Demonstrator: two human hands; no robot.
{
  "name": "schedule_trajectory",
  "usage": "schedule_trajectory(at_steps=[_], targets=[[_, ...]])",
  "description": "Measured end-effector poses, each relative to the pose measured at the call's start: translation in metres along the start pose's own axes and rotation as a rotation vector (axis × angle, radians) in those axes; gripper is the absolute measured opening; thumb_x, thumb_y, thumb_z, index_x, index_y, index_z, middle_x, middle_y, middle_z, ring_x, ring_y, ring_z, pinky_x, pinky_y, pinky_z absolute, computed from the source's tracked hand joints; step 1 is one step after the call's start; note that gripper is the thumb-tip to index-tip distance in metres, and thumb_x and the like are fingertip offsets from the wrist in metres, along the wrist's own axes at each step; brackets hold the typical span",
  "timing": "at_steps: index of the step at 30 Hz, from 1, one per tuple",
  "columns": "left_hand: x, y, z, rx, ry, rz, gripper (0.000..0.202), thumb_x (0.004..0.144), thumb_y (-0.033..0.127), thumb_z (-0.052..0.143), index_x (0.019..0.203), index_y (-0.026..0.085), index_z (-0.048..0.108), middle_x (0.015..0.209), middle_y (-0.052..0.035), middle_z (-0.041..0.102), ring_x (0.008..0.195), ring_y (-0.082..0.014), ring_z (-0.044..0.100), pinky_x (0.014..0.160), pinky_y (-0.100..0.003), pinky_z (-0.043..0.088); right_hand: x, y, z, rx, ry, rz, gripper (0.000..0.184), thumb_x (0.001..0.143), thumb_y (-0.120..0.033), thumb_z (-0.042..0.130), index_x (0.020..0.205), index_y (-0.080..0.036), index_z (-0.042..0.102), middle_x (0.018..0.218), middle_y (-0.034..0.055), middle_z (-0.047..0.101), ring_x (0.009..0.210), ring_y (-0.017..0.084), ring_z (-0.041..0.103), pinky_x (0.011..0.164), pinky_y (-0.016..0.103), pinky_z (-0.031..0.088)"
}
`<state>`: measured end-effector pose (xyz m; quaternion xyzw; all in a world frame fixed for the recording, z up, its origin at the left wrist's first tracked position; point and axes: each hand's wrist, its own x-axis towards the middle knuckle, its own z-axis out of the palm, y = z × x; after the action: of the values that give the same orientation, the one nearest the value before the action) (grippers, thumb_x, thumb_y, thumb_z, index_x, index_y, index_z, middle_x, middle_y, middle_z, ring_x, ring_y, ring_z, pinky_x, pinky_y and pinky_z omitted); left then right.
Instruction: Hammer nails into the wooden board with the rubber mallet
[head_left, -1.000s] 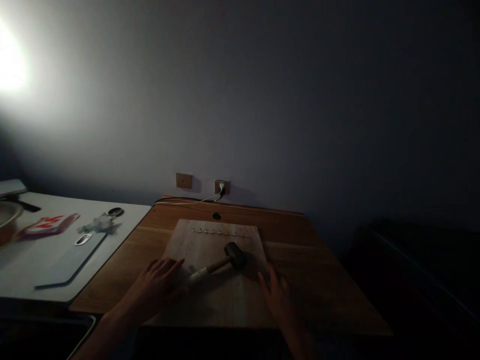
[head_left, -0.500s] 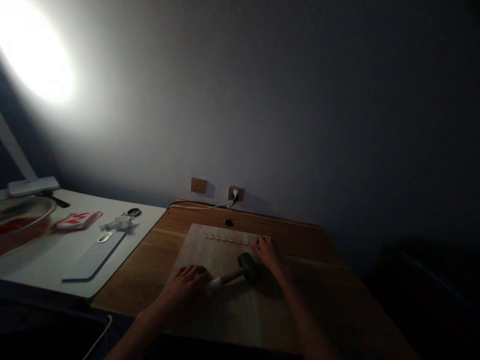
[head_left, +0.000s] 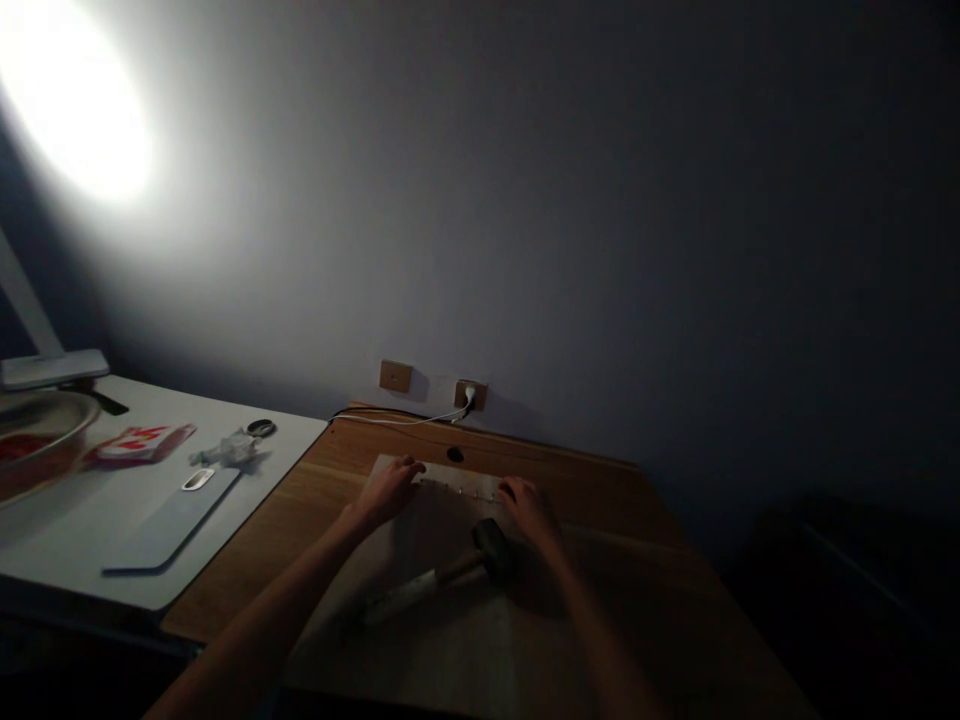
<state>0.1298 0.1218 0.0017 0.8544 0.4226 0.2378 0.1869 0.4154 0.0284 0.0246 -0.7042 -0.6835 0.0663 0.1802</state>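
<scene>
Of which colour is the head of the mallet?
The mallet head looks nearly black in the dim head view.

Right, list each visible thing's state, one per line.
Board: flat on the wooden table
Metal row: lined across the board
Left grip: at the row's left end, hold unclear
Right grip: at the right end, hold unclear
Mallet: lying down, not held
Right socket: white plug in
Left wall plate: nothing plugged in
Bowl: upright, something red inside
Packet: lying flat
Grey panel: lying flat

Grey wall (head_left: pixel 525 250), strong light patch (head_left: pixel 75 110) upper left, fading to near-dark right. Two wall plates (head_left: pixel 395 376) low down. White table (head_left: pixel 60 540) left, beside wooden desk (head_left: pixel 615 540).
</scene>
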Motion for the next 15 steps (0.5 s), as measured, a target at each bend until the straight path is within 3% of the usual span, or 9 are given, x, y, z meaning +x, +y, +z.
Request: schedule_trajectory(at_steps=[3,7,12,15], targets=[[0.003,-0.005,0.002,-0.063,0.006,-0.039,0.034,0.076,-0.002,0.051,0.093,0.015,0.075,0.097,-0.0133,0.072,0.094,-0.0241,0.068,0.088,-0.033,0.049,0.004,-0.007,0.001,0.049,-0.029,0.0,0.018,0.093,-0.019,0.057,0.095,-0.02,0.075,0.103,0.0091,0.077,0.099,0.02,0.069,0.088,0.025,0.045],[0.004,-0.01,-0.004,-0.243,0.051,-0.098,0.026,0.071,0.0,0.056,0.075,0.018,0.075,0.083,-0.0081,0.071,0.084,-0.0211,0.066,0.084,-0.029,0.046,0.007,-0.008,0.008,0.172,-0.039,0.013,0.015,0.089,-0.016,0.061,0.089,-0.02,0.076,0.1,0.0095,0.077,0.098,0.021,0.069,0.09,0.027,0.045],[0.014,-0.013,-0.018,-0.61,0.158,-0.259,0.004,0.072,0.019,0.071,0.069,0.018,0.07,0.064,-0.001,0.062,0.066,-0.016,0.058,0.067,-0.024,0.043,0.01,-0.007,0.013,0.438,0.021,0.074,0.014,0.073,-0.008,0.068,0.072,-0.021,0.071,0.09,0.0086,0.076,0.094,0.024,0.068,0.091,0.03,0.045],[0.015,-0.013,-0.019,-0.907,0.193,-0.386,0.02,0.075,0.034,0.072,0.068,0.017,0.064,0.061,0.0009,0.058,0.058,-0.0124,0.054,0.06,-0.022,0.042,0.014,-0.005,0.013,0.682,0.131,0.131,0.007,0.073,-0.016,0.069,0.075,-0.022,0.07,0.09,0.0065,0.074,0.094,0.023,0.066,0.09,0.032,0.047]])
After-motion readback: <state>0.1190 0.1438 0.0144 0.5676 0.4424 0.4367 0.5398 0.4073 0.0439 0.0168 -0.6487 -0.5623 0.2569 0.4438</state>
